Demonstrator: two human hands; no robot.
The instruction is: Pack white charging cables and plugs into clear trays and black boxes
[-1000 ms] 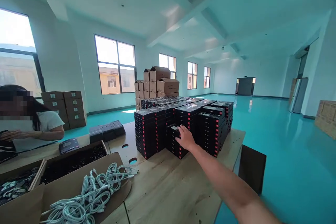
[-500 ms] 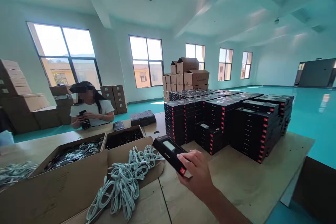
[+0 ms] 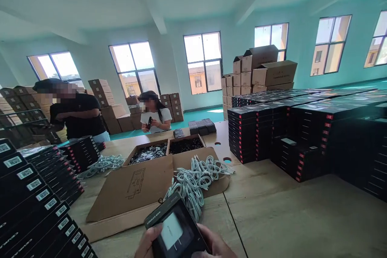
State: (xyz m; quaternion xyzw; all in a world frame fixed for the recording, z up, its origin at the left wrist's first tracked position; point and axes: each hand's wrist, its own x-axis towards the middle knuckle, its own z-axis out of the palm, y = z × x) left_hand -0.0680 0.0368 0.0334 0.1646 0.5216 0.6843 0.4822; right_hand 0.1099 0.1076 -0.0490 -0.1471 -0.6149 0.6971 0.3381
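Low in the head view, I hold a black retail box (image 3: pixel 187 231) with a pale device pictured or showing on its top face. My left hand (image 3: pixel 147 242) grips its left side, thumb resting on the top. Around the right side my right hand (image 3: pixel 216 244) is closed, with part of it cut off by the frame's lower edge. Just beyond the box lies a heap of coiled white cables (image 3: pixel 193 185) on a cardboard flap (image 3: pixel 136 187).
Black boxes (image 3: pixel 27 205) are stacked at left, and more black stacks (image 3: pixel 248 137) stand at right on the wooden table (image 3: pixel 272 213). An open carton (image 3: pixel 169 147) holds small parts. Across the table are a seated person (image 3: pixel 157 119) and a standing person (image 3: pixel 80 113).
The view has swung left, bringing the left stacks and a second person into sight. The box has come closer and lower; my left hand now holds it too, beside the right.
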